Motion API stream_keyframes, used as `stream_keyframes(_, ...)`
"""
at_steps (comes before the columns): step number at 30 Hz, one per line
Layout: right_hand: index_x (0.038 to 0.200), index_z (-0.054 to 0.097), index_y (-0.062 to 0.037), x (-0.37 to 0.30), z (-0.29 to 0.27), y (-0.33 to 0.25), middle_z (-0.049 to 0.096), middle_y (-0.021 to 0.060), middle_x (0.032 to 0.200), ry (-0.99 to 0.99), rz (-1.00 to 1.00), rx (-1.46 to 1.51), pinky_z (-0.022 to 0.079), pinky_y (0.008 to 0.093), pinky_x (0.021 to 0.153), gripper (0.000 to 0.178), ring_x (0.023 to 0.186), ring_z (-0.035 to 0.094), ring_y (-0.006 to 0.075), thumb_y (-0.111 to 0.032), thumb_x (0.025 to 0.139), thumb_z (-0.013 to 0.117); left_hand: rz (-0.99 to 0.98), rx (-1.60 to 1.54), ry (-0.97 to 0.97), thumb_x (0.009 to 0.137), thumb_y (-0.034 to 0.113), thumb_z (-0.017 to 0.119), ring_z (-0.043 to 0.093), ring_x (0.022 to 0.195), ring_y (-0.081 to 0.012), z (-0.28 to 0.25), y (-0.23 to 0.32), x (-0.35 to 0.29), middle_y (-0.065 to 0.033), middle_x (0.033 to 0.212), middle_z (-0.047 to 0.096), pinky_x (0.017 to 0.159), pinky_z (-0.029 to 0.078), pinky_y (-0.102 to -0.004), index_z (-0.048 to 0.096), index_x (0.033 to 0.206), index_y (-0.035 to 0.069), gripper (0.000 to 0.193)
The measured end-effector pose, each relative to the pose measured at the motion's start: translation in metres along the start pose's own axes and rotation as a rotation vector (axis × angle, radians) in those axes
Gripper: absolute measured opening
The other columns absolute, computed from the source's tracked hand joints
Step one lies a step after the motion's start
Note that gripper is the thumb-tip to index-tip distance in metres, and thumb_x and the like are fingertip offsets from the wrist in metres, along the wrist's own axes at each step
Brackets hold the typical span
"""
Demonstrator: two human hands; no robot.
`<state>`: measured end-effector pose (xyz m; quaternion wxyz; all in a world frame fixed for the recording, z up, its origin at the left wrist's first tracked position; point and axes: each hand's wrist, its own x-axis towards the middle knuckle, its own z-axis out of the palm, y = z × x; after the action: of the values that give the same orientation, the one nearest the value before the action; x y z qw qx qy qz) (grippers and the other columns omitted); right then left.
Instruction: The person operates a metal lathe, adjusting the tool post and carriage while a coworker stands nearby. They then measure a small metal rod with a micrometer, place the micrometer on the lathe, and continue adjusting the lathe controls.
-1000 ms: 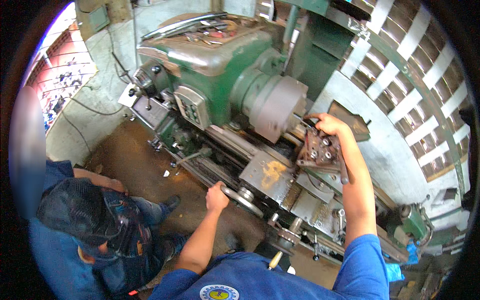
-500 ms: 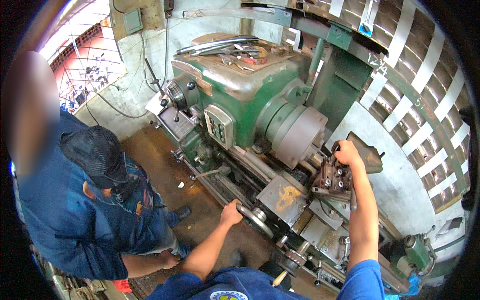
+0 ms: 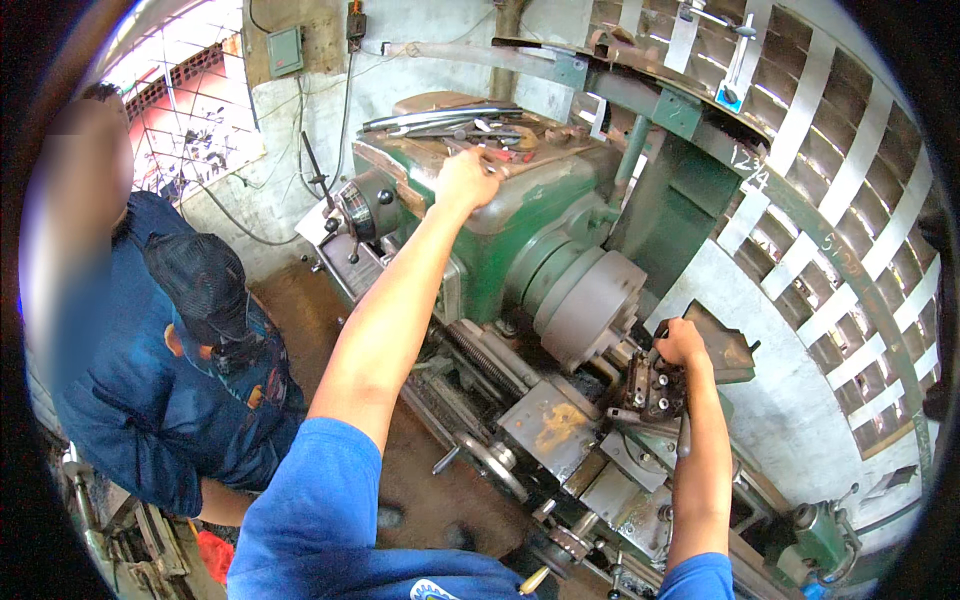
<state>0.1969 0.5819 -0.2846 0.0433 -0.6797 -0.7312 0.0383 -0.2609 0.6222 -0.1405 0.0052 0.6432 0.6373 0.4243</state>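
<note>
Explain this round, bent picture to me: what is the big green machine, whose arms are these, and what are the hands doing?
The view comes from a wide fisheye camera on a person's head, looking down, so straight edges bend. The big green machine is a metal-turning lathe. The person's left hand reaches to its flat top, where loose tools lie. The right hand rests on the dark tool block beside the round grey chuck. Whether either hand grips anything is unclear. On the left, another person in blue stands by the machine.

Tools [image 3: 470,125]: long grey metal bars and wrenches piled flat on top of the green headstock [image 3: 520,215], some with red parts. Tool post [image 3: 655,385]: dark, bolt-studded steel block, upright on the carriage just right of the grey chuck [image 3: 590,305].
</note>
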Motion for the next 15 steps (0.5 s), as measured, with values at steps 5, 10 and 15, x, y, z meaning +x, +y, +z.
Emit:
stream_keyframes(5,0.103,0.073,0.0011,-0.011,-0.012,-0.011,0.07,0.0281,0.106,0.027,0.029,0.056,0.056,0.049,0.091,0.034,0.104,0.068,0.0436,-0.02,0.076,0.072,-0.057,0.273,0.161,0.084,0.041,0.077,0.068,0.108,-0.0348,0.042,0.006,0.007,-0.0159,0.108,0.072,0.096,0.05,-0.0517,0.076,0.107,0.013,0.036)
stream_keyframes(10,0.105,0.076,-0.0054,-0.02,-0.019,-0.017,0.073,0.0251,0.101,0.066,0.04,0.104,0.056,0.0442,0.09,0.032,0.1,0.07,0.04,-0.019,0.076,0.073,-0.097,0.166,0.206,0.083,0.024,0.078,0.072,0.092,-0.0374,0.048,-0.008,0.008,-0.0145,0.097,0.075,0.086,0.055,-0.0455,0.078,0.093,0.006,0.02)
stream_keyframes(15,0.101,0.077,-0.0034,-0.016,-0.014,-0.015,0.072,0.027,0.097,0.082,0.008,0.053,0.056,0.0449,0.09,0.031,0.099,0.07,0.0408,-0.021,0.076,0.073,-0.278,-0.426,0.402,0.084,0.013,0.08,0.073,0.076,-0.0277,0.015,-0.029,-0.003,-0.0142,0.087,0.076,0.072,0.057,-0.037,0.077,0.096,0.0,0.018)
